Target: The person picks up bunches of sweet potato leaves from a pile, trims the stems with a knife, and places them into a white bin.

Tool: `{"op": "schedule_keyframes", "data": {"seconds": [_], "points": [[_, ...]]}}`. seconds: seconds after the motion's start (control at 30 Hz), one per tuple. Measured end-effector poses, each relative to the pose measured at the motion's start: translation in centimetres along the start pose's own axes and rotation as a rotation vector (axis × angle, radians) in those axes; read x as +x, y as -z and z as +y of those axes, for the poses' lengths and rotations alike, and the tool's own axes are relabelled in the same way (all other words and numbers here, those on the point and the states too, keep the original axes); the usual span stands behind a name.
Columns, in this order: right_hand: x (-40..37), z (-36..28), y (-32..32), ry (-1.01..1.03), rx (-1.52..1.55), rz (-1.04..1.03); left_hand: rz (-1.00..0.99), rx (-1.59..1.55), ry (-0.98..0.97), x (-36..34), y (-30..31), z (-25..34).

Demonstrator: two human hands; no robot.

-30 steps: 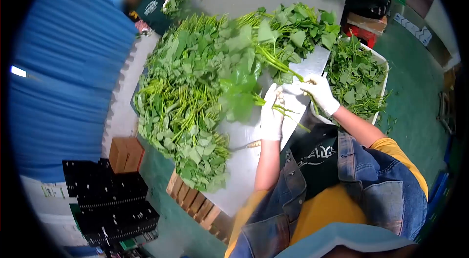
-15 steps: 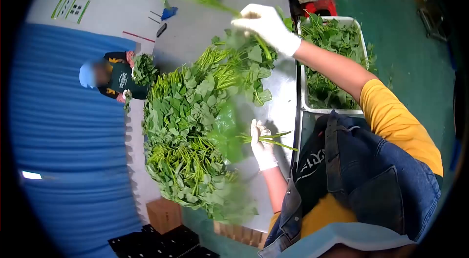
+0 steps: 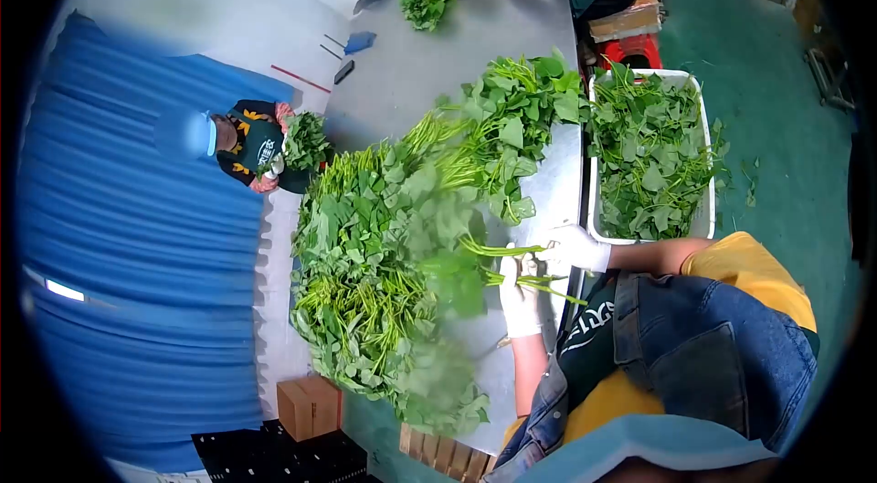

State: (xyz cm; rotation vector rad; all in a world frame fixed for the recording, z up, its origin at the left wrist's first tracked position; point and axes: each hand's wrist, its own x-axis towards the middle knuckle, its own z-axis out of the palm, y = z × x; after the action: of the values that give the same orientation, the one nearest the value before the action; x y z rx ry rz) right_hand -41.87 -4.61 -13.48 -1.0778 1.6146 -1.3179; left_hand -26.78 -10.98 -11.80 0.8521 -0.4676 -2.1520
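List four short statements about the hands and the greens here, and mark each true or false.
1. The left hand and the right hand both wear white gloves. True.
2. The white crate holds nothing. False: it is full of loose greens.
3. Both hands grip leafy stems. True.
4. The big pile of greens lies on the floor. False: it lies on the metal table.
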Motion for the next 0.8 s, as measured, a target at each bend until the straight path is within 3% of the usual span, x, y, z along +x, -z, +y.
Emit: {"op": "schedule_keyframes", "data": {"seconds": [0.07,0.1,0.33,0.37,0.43,0.47,0.5,0.53,0.57,0.6,0.63,0.67,0.73,0.8], "points": [[0.8,2.4,-0.9,0.051,0.1,-0.011,-0.006,-0.036,0.0,0.0,0.1,0.0],[-0.1,-1.6,0.7,-0.088,0.009,-0.051,-0.033,-0.022,-0.045,0.4,0.1,-0.3],[-0.8,0.3,-0.3,0.078,-0.166,0.003,-0.138,0.122,-0.111,-0.2,-0.2,-0.6],[-0.6,0.3,-0.1,0.084,-0.173,0.01,-0.046,0.199,-0.141,-0.4,-0.6,-0.7],[0.4,-1.1,1.0,0.165,-0.428,-0.206,-0.003,0.241,-0.166,-1.9,-2.0,0.2],[2.5,-1.3,1.4,0.348,-0.363,-0.208,0.052,0.282,-0.181,-2.4,-2.6,0.5],[3.0,-4.9,3.0,0.205,-0.205,-0.183,0.128,0.347,-0.162,-2.5,-2.9,1.1],[5.2,-8.9,5.0,0.226,-0.278,-0.124,0.082,0.34,-0.191,-2.1,-1.9,1.4],[12.0,-3.5,4.5,0.591,0.218,0.125,0.091,0.367,-0.222,-1.4,-1.1,1.5],[10.5,-12.0,7.7,0.495,0.34,0.119,0.115,0.389,-0.257,-1.3,-0.4,1.7],[12.3,-15.6,10.0,0.565,0.193,0.231,0.148,0.377,-0.246,-1.0,0.1,1.5],[13.4,-17.7,11.4,0.849,-0.162,0.491,0.07,0.325,-0.247,-0.4,0.0,1.3],[10.7,-22.0,10.7,0.58,0.141,0.259,-0.029,0.226,-0.296,0.0,0.8,2.1],[9.7,-20.3,8.1,0.614,0.136,0.117,0.027,0.299,-0.298,-0.3,0.3,2.4]]}}
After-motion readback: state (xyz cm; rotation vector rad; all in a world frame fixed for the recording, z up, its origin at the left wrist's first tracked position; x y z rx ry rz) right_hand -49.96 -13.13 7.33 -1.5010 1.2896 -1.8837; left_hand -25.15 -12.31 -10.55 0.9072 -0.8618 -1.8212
